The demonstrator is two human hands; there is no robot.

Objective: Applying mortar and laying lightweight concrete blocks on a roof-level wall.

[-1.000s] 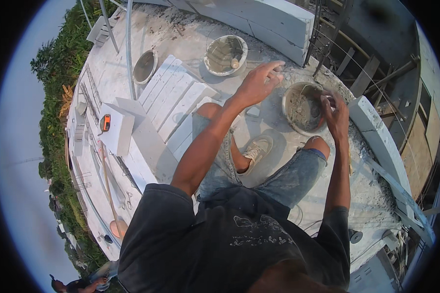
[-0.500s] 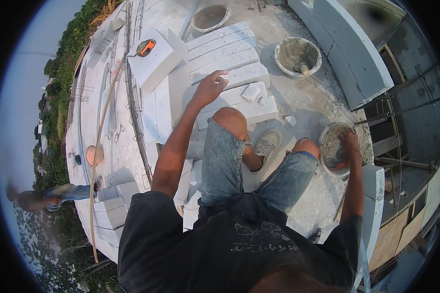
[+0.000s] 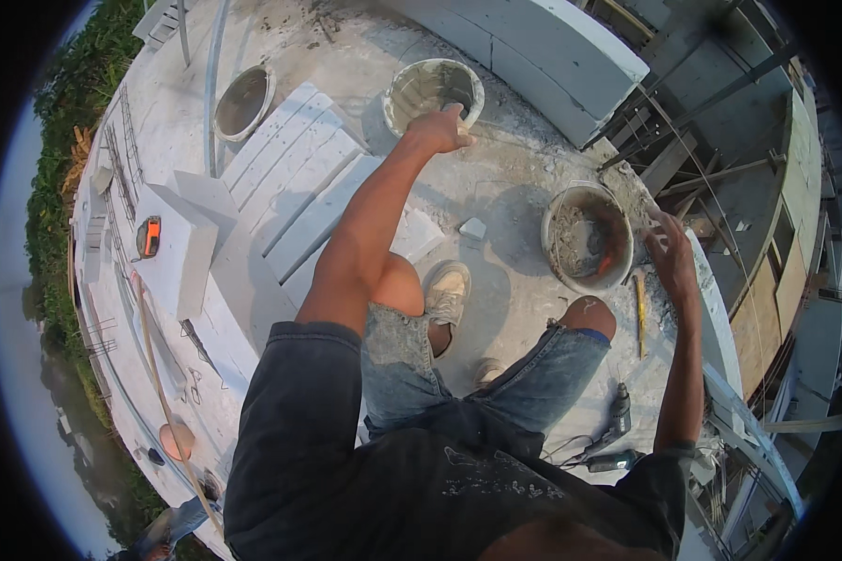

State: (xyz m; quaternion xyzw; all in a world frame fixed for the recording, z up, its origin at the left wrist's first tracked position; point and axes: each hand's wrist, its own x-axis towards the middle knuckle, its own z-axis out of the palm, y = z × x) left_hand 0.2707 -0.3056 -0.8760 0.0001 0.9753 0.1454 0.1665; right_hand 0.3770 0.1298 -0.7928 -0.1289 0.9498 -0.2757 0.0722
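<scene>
tape measure [image 3: 149,237] on block [image 3: 173,266], slabs [image 3: 295,154] right of block, chunk [image 3: 473,228] between slabs and right bucket [image 3: 587,194]

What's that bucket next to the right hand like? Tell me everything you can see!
The bucket is round and open, with a pale, dirty rim. It stands upright on the dusty grey floor. Lumpy grey mix coats the inside, darker in the middle, and something orange-red shows on the right, too blurry to name. The right hand is just beside it, seemingly not touching.
</scene>
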